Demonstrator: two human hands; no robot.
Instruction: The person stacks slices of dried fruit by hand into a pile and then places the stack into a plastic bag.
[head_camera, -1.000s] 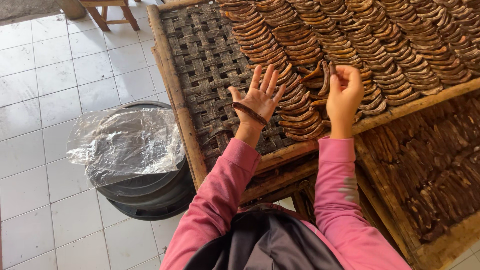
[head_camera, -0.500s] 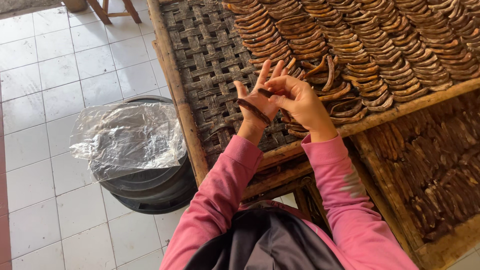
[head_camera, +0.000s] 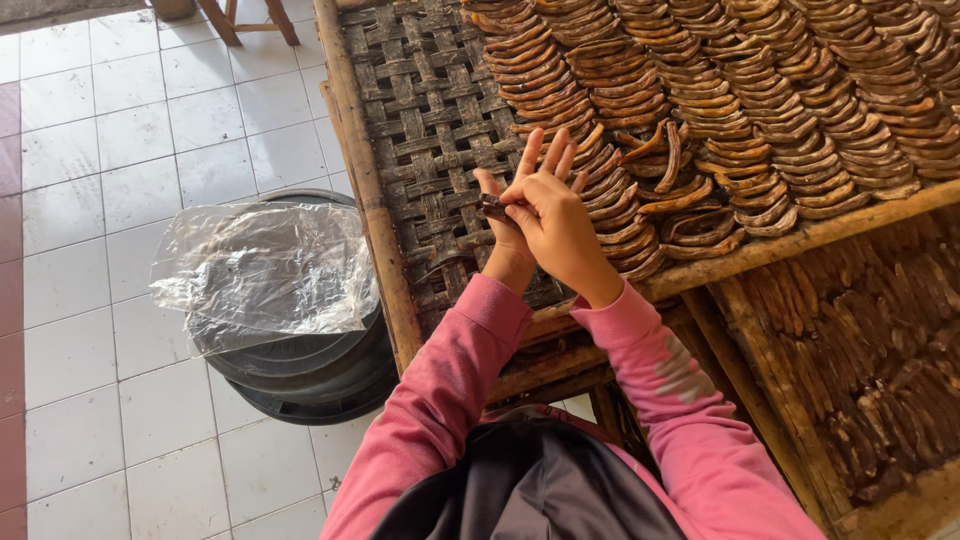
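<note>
White tiled floor (head_camera: 120, 150) occupies the left part of the view. A large woven bamboo tray (head_camera: 430, 110) rests on a wooden frame and spans the upper centre and right; its left portion is bare weave. Rows of brown curved dried slices (head_camera: 760, 90), overlapping like shingles, cover the remainder of the tray. A second, lower tray (head_camera: 880, 370) at right carries darker dried slices. On the floor beside the frame stands a round black basin (head_camera: 310, 370), partly covered by a crumpled clear plastic sheet (head_camera: 265, 265). Wooden stool legs (head_camera: 250, 20) appear at the top edge.

The person wears pink sleeves (head_camera: 450, 390). Both hands are raised together above the near edge of the upper tray. The left hand (head_camera: 515, 215) is upright, fingers spread and pointing up, with a dark dried strip (head_camera: 497, 208) lying across its palm side. The right hand (head_camera: 560, 225) overlaps the left, its fingertips pinched on that strip. The strip is off the tray, between the two hands.
</note>
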